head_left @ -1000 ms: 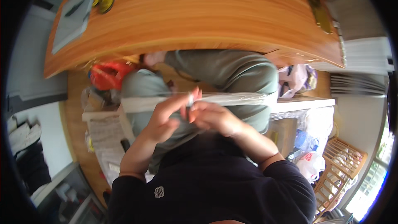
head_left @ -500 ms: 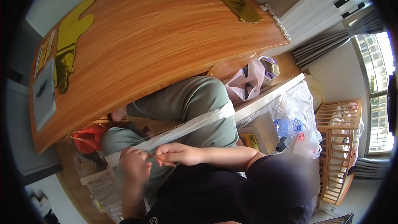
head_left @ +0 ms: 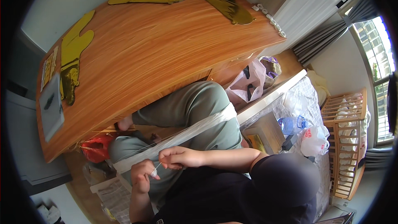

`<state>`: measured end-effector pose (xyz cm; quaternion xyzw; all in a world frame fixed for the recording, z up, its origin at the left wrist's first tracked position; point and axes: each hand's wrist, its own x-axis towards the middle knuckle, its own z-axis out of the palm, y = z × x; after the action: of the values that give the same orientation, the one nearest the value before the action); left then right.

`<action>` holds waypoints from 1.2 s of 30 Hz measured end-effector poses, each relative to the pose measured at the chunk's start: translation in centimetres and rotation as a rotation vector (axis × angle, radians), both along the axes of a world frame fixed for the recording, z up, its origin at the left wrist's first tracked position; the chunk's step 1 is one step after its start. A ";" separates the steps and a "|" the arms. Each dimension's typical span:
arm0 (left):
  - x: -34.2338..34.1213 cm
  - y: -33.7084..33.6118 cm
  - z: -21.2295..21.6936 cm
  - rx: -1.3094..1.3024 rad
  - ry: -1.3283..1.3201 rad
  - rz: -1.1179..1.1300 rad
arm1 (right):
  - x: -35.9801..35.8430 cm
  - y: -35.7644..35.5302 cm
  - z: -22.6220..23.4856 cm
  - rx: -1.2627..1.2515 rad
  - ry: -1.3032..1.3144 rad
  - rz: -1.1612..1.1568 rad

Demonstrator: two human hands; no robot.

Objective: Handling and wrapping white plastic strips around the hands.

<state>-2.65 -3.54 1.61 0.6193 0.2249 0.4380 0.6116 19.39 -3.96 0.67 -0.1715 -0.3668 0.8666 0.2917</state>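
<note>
White thread (head_left: 155, 173) at 7 o'clock, wound round left digit, running to right hand. At 10, yellow foil cutout (head_left: 76, 49) on wooden desk (head_left: 166, 49). At 8, red bag (head_left: 93, 150). At 7, left hand (head_left: 143, 175), fingers curled, gripping thread. Just right, right hand (head_left: 178, 157), fingertips pinching thread, forearm crossing before lap. Toward 12 from hands, white band (head_left: 181, 137) across knees. Near 4, blue bottle (head_left: 291, 125), then white bag (head_left: 314, 142) bearing red lettering.

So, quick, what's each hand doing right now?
Left hand: curled, small white wrapping on it; grip unclear.
Right hand: closed, seemingly pinching a thin strand.
</note>
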 end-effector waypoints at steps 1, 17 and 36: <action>0.1 0.4 0.5 0.216 0.320 0.112 | 0.2 0.0 0.3 0.018 0.021 -0.018; 2.2 -0.5 1.0 -0.013 0.177 0.188 | 0.4 -0.2 0.0 -0.044 -0.075 0.067; 3.4 0.7 2.0 0.439 0.702 0.368 | 0.1 -1.0 -1.1 -0.102 -0.013 0.019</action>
<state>0.72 -2.89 3.61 0.7951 0.4268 0.3401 0.2646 19.53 -4.98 -0.38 -0.1882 -0.3255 0.8857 0.2722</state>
